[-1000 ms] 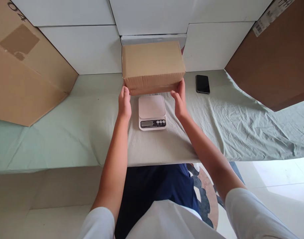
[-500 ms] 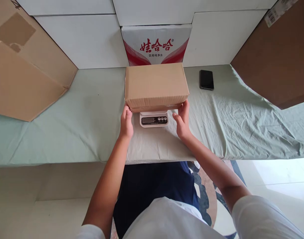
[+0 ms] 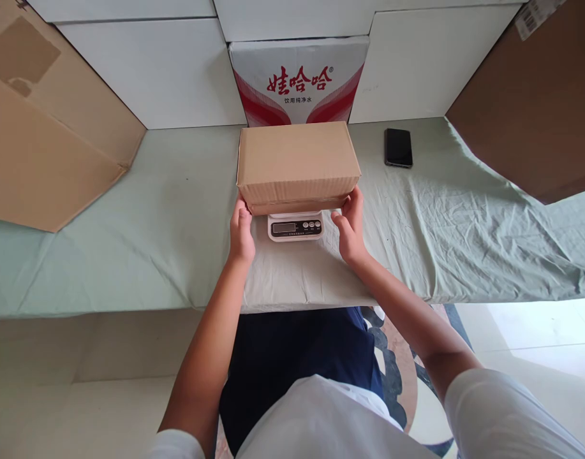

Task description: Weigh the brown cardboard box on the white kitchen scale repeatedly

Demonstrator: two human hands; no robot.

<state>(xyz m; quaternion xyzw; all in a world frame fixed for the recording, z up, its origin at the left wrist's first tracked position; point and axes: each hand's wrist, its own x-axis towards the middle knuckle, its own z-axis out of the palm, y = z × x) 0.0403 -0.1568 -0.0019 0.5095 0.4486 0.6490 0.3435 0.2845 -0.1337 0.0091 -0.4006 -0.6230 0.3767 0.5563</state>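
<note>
A closed brown cardboard box [image 3: 296, 153] is over a small white digital scale [image 3: 296, 227], whose display and button panel stick out at the front. The box hides the rest of the scale, so I cannot tell whether the two touch. My left hand [image 3: 242, 233] grips the box's near left corner, thumb at the front and fingers partly hidden beneath. At the near right corner my right hand [image 3: 351, 226] holds the box in the same way, its thumb pointing inward beside the scale. No digits can be made out on the display.
A black phone [image 3: 398, 148] lies on the green cloth [image 3: 191, 248] right of the box. Large cardboard pieces stand at the left [image 3: 57, 140] and right [image 3: 531, 108]. Behind the box, a white and red printed carton [image 3: 299, 60] is set against white panels [image 3: 407, 70].
The view has shifted slightly, moving the scene a little up and left in the picture. Both hands keep their hold on the box, which is barely changed in place over the scale.
</note>
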